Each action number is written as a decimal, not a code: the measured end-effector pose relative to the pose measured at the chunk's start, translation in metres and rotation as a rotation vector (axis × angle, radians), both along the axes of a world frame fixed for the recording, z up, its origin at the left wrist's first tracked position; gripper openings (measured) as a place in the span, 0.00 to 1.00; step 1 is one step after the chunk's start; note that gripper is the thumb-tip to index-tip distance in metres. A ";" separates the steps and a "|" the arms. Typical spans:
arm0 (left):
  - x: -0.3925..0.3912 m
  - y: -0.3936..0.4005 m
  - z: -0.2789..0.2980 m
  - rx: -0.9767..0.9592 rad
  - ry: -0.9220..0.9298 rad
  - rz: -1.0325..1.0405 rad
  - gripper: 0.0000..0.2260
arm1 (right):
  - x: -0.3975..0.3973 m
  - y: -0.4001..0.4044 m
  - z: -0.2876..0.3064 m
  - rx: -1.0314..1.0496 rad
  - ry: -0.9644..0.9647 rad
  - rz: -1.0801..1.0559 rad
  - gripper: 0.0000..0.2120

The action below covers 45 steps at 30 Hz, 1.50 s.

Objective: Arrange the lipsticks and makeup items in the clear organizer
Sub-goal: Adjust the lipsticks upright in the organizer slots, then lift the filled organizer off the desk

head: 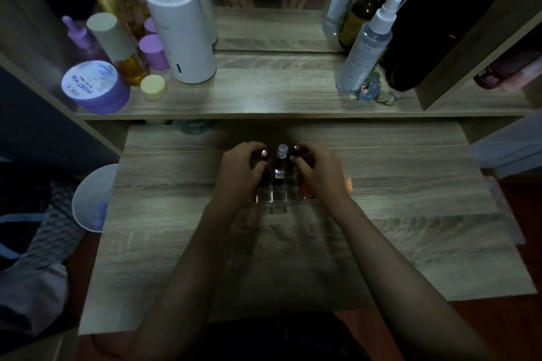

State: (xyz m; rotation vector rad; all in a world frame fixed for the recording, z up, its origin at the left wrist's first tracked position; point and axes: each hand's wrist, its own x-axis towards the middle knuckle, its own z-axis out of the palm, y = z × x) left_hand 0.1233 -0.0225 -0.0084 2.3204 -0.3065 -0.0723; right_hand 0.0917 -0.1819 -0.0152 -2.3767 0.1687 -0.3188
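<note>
Each hand, left [239, 168] and right [318, 170], grips a dark tube over the mid-table clear organizer [278, 199].

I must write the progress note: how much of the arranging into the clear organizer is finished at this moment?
Done: a clear-capped tube stands in the clear organizer. In hand: the left hand grips a dark tube with a red cap, the right hand another dark item; both are over the organizer's back row. Left: front compartments look empty, and an orange item lies beside it.
</note>
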 end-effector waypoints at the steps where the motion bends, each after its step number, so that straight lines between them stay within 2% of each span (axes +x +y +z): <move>1: 0.000 0.000 0.000 -0.001 0.004 -0.004 0.14 | 0.000 0.000 0.000 -0.008 0.007 0.000 0.10; 6: 0.000 0.003 0.003 -0.018 0.017 -0.004 0.15 | -0.002 -0.002 0.003 0.015 0.040 0.007 0.14; 11: -0.006 0.021 0.005 -0.116 0.054 0.016 0.18 | -0.011 -0.022 0.014 0.000 0.090 0.088 0.22; 13: -0.010 0.034 0.005 -0.119 0.050 0.033 0.18 | -0.017 -0.038 0.019 0.005 0.077 0.086 0.21; 16: -0.018 0.055 0.001 -0.113 0.048 0.111 0.16 | -0.030 -0.062 0.024 0.069 0.048 -0.005 0.14; 18: -0.024 0.068 -0.003 -0.190 0.140 0.210 0.15 | -0.041 -0.074 0.022 0.248 0.092 -0.102 0.13; 20: -0.031 0.077 -0.008 -0.313 0.293 0.285 0.13 | -0.050 -0.080 0.016 0.513 0.204 -0.188 0.20; 22: -0.037 0.078 -0.014 -0.562 0.499 0.387 0.14 | -0.056 -0.083 0.005 0.861 0.309 -0.247 0.29; 24: -0.041 0.076 -0.021 -0.799 0.692 0.501 0.20 | -0.063 -0.084 -0.006 1.124 0.394 -0.271 0.35; 28: -0.048 0.073 -0.036 -0.994 0.839 0.541 0.26 | -0.074 -0.080 -0.025 1.370 0.465 -0.291 0.41; 35: -0.052 0.076 -0.051 -1.047 0.855 0.563 0.26 | -0.078 -0.077 -0.034 1.448 0.480 -0.251 0.43; 45: -0.049 0.071 -0.056 -0.934 0.820 0.547 0.26 | -0.076 -0.079 -0.040 1.417 0.505 -0.237 0.43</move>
